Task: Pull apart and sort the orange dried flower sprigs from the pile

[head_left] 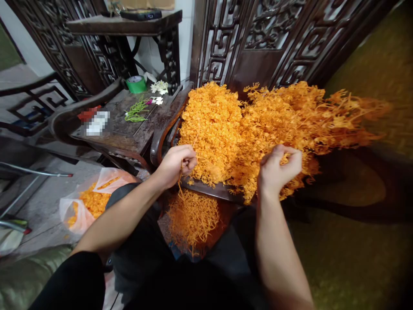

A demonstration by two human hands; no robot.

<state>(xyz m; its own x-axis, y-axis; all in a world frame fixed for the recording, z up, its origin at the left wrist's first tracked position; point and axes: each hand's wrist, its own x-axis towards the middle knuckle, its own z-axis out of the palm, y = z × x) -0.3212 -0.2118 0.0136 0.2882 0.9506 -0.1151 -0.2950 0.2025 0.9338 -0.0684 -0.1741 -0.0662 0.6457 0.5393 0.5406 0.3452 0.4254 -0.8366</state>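
My left hand is closed, pinching a thin orange plastic flower stem that shows above and below the fingers. My right hand is curled shut in front of the orange heap; whatever its fingers hold is hidden. A dense mound of small orange plastic flowers lies on a dark wooden seat beyond my left hand. To its right, longer branched orange flower sprays are piled up and spill past the seat's edge. Between my knees, below my left hand, sits a tangle of bare orange stems.
A dark wooden chair at left bears green tape, white flowers and green stems. On the floor stands a plastic bag with orange pieces inside. Carved wooden panels rise behind the piles.
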